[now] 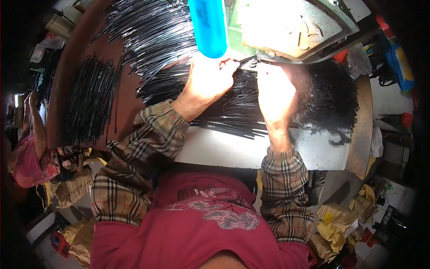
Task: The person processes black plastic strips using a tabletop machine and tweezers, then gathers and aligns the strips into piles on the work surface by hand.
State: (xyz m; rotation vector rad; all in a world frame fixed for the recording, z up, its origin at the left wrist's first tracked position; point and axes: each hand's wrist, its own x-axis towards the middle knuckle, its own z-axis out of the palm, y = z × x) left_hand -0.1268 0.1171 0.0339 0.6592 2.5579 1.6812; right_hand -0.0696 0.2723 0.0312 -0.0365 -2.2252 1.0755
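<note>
My left hand is closed in a pinch, with a thin black strip at its fingertips. My right hand is also closed, its fingertips close to the lower edge of a green machine. Glare washes out the fingers, so what the right hand pinches cannot be made out. Long, glossy black strips lie in a thick layer left of and beyond my left hand. More black strips lie beneath and between my hands. A tangled dark heap spreads right of my right hand.
A bright blue cylinder stands beside the machine. Another bundle of black strips rests on the brown tabletop at left. A white board forms the near edge. Another person works at far left; brown paper bags sit lower right.
</note>
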